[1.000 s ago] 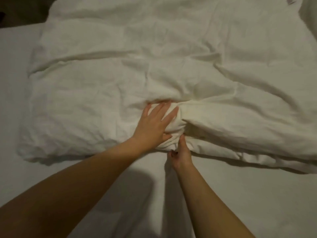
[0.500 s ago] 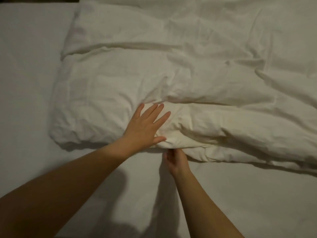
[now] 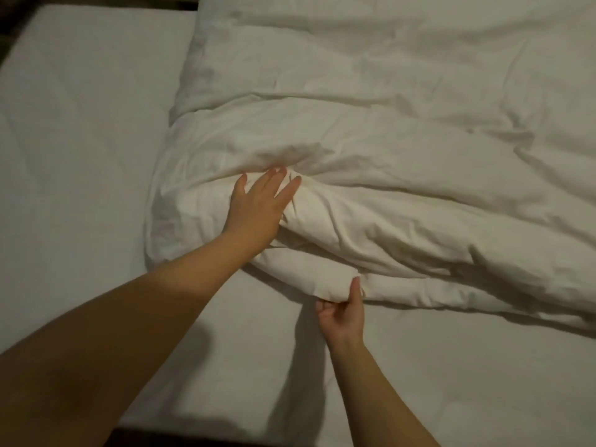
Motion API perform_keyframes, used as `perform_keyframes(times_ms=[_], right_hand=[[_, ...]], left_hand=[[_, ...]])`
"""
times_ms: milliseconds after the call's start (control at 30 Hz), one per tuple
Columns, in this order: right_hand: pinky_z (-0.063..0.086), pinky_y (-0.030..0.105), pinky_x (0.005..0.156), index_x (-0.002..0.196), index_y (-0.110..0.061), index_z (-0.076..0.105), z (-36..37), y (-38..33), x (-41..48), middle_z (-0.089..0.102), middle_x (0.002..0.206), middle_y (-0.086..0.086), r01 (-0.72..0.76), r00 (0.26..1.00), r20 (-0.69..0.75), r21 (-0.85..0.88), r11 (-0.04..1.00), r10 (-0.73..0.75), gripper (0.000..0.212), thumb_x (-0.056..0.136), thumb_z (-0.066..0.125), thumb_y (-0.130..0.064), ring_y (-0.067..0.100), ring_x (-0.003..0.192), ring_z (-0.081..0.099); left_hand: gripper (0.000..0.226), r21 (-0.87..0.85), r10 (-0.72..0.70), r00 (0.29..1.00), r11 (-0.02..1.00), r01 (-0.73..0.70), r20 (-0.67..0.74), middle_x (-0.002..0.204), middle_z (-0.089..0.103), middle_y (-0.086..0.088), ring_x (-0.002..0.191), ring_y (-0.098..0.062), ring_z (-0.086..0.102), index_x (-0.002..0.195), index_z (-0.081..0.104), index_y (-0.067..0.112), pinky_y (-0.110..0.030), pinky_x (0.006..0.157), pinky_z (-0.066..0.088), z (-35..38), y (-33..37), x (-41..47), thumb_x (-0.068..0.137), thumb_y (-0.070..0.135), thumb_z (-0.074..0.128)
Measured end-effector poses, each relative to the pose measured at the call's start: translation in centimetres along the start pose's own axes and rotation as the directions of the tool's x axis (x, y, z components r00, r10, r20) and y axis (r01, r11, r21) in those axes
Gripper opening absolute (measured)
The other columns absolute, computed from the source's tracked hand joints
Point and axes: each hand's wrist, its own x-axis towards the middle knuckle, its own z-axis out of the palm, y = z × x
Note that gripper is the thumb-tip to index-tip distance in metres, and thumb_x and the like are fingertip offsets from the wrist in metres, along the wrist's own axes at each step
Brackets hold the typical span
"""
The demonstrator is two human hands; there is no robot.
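A crumpled white duvet lies across the upper right of a bed covered by a white sheet. My left hand lies flat on the duvet near its lower left corner, fingers straight and spread, pressing the fabric down. Lower and to the right, my right hand pinches the duvet's near edge, thumb on top of a rolled fold and fingers curled under it. The fold bulges between my two hands.
The bed's front edge runs along the bottom of the view, with dark floor below it. Dark floor also shows at the top left corner. Bare sheet spreads left of and in front of the duvet.
The view has shifted so the duvet sits further right. My left hand has stayed flat on the duvet. My right hand has drawn the near edge toward me, and the fold between my hands has grown.
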Motion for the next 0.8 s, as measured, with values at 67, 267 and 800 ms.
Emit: perform_keyframes(times_ms=[67, 267, 800], right_hand=[[0.052, 0.028, 0.066, 0.100, -0.019, 0.064, 0.2, 1.3, -0.2, 0.072, 0.087, 0.002, -0.072, 0.995, 0.055, -0.106, 0.992, 0.078, 0.033, 0.070, 0.067, -0.031, 0.016, 0.075, 0.067], [0.042, 0.029, 0.100, 0.126, -0.011, 0.060, 4.3, 6.5, 2.4, 0.066, 0.119, 0.006, -0.156, 0.978, 0.054, -0.442, 0.883, 0.199, 0.038, 0.088, 0.062, -0.016, 0.020, 0.113, 0.058], [0.055, 0.029, 0.072, 0.102, -0.011, 0.065, 4.7, 19.0, 0.0, 0.070, 0.088, 0.005, 0.048, 0.999, -0.008, -0.063, 0.997, -0.049, 0.025, 0.088, 0.059, -0.031, 0.015, 0.077, 0.065]], left_hand=[[0.077, -0.031, 0.006, 1.000, 0.999, -0.006, -0.019, 0.159, 0.013, -0.003, 0.146, -0.016, 0.010, 0.152, 0.010, 0.025, -0.047, 0.112, 0.007, -0.8, -0.4, 0.0, 0.089, 0.019, 0.055], [0.077, 0.027, -0.057, 0.998, 0.998, 0.058, -0.017, 0.159, 0.012, -0.001, 0.145, -0.017, 0.013, 0.152, 0.014, 0.028, -0.049, 0.112, 0.006, -1.4, -3.7, -1.7, 0.088, 0.045, 0.054], [0.065, -0.059, 0.361, 0.896, 0.920, -0.387, -0.258, 0.107, 0.065, -0.017, 0.086, -0.031, 0.064, 0.127, 0.057, 0.016, -0.040, 0.071, 0.047, 3.3, -12.1, -3.2, 0.066, 0.037, 0.067]])
